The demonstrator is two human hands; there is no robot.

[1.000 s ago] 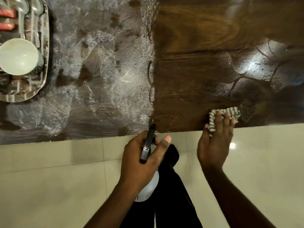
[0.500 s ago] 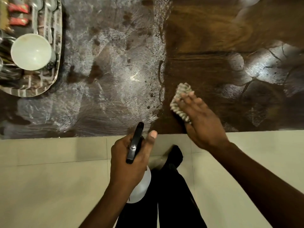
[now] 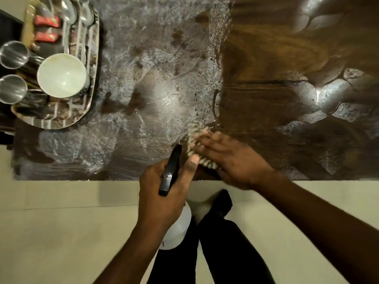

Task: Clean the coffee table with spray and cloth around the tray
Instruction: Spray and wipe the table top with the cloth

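Right hand point(image 3: 231, 158): your fingers lie extended on the striped cloth point(image 3: 194, 138), pressing it flat on the coffee table point(image 3: 266, 99) close to its near edge (fingers and cloth are motion-blurred, so finer detail is unreadable).

Left hand point(image 3: 164, 193), just left of it: you have it wrapped round the neck of the spray bottle point(image 3: 177, 228). The thumb is raised beside the black trigger head, and the white body hangs over the floor tiles point(image 3: 61, 232).

The cloth sits where the grey, streaked left part of the tabletop meets the darker brown right part.

The tray point(image 3: 51, 124) is on the table at far left, well apart from the cloth. It carries a white bowl point(image 3: 61, 75), two steel cups point(image 3: 13, 55), spoons point(image 3: 69, 13) and red packets point(image 3: 47, 21).
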